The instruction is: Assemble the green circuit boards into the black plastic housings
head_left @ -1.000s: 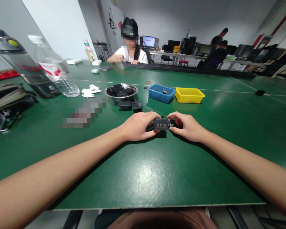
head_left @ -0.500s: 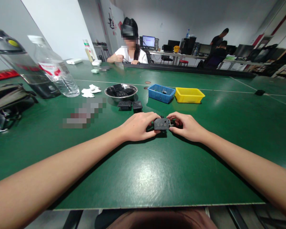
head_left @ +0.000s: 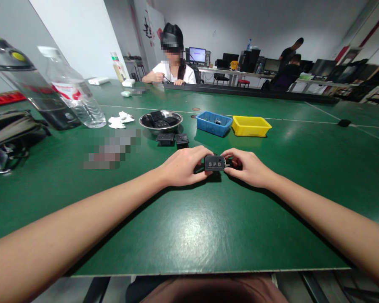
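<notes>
A small black box lettered "SPD" [head_left: 214, 163] is held just above the green table [head_left: 189, 223]. My left hand [head_left: 189, 166] grips its left end between thumb and fingers. At the box's right end, a circuit board with pale metal parts [head_left: 226, 163] sticks out. My right hand [head_left: 246, 167] has its thumb and fingertips closed on that end; how deep the board sits inside is hidden. Beyond my left hand lie two more black plastic housings [head_left: 166, 139], near a steel bowl [head_left: 177, 125] that holds several black pieces.
Behind my hands stand a blue bin [head_left: 212, 128] with small metal parts and a yellow bin [head_left: 252, 129]. On the left are a water bottle [head_left: 78, 99], a dark tumbler [head_left: 41, 97], crumpled tissue [head_left: 118, 121] and a bag [head_left: 12, 130]. A person [head_left: 173, 63] sits across the table.
The box tilted slightly back and then forward, its lettering dimming and brightening again. Both hands keep nearly the same place and grip.
</notes>
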{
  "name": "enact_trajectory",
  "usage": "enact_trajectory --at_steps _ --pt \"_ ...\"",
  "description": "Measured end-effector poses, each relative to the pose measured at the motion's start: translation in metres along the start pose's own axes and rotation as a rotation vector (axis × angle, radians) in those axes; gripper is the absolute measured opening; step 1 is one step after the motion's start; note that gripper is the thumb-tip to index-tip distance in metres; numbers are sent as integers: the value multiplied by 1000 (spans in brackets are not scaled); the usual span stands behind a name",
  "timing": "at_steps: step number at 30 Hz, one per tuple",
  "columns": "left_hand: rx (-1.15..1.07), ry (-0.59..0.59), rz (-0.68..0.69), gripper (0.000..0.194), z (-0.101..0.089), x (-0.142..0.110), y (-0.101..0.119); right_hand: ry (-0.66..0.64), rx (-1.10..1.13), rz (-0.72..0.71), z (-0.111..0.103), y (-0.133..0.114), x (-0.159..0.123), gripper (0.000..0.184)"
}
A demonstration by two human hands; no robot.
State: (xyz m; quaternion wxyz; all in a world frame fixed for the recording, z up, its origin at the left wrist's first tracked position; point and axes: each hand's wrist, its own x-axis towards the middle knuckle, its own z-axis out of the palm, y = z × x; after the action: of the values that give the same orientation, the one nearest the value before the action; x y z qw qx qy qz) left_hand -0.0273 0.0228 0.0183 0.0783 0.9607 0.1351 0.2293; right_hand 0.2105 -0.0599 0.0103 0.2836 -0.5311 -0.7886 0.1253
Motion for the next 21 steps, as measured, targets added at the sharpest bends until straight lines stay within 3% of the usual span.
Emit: enact_trajectory --at_steps 21 --pt "-15 9 -1 30 0 -1 -1 -7 7 6 0 -1 -1 34"
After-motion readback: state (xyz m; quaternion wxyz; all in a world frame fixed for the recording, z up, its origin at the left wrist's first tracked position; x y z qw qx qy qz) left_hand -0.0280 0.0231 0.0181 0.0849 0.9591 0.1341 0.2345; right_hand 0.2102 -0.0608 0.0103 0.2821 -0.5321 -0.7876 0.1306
